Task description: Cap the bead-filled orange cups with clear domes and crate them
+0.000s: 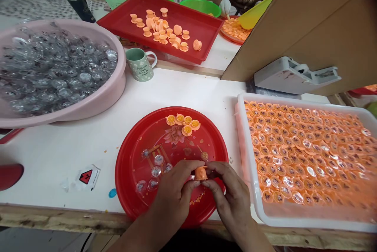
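Observation:
Between the fingertips of both hands I hold one small orange toy teacup (201, 173), its saucer-like rim facing up. My left hand (178, 189) pinches it from the left, while my right hand (229, 189) grips its right side. Below them lies a round red tray (126, 173) with a flower print. Several orange cups with yellowish insides (187, 130) sit together near its far edge. Clear domed plastic pieces (156, 171) are scattered on its left half, partly hidden behind my left hand.
A pink basin (97, 105) of clear plastic pieces stands left, by a green mug (140, 65). To the right, a white bin (282, 218) holds rows of orange cups. A red rectangular tray (123, 16) and a tape dispenser (282, 77) are behind. Across the table, a gloved hand (226, 6) works.

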`<state>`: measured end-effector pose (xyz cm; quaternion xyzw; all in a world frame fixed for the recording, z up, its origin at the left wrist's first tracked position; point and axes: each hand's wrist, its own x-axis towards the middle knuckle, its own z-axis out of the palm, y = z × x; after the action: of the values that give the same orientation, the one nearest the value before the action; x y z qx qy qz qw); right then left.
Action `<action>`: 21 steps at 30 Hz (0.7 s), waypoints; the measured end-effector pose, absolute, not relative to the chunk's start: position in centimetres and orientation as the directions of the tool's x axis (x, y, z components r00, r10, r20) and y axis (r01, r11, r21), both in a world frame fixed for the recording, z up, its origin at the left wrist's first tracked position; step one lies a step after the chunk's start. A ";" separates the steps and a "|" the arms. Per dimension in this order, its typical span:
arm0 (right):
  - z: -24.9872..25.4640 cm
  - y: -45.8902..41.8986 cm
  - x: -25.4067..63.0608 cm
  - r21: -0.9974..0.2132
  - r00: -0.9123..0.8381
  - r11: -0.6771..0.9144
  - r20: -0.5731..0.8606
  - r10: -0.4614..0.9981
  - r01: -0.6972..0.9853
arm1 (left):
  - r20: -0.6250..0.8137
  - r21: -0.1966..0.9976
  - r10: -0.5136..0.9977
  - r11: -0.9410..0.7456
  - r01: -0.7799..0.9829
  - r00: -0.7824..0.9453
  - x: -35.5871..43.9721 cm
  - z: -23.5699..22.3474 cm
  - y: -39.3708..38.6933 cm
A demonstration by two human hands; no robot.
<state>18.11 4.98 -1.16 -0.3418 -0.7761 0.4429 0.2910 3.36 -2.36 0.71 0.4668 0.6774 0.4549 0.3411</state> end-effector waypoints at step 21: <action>-2.6 11.8 28.9 -0.956 -0.014 -0.193 -0.201 0.980 0.221 | -0.019 0.692 0.791 0.452 0.563 -0.612 -4.9 -1.6 3.7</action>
<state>28.92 11.79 -2.56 -0.5899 -0.5088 0.4983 0.3805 -4.87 3.70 -1.58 0.4056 0.8345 0.3308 0.1723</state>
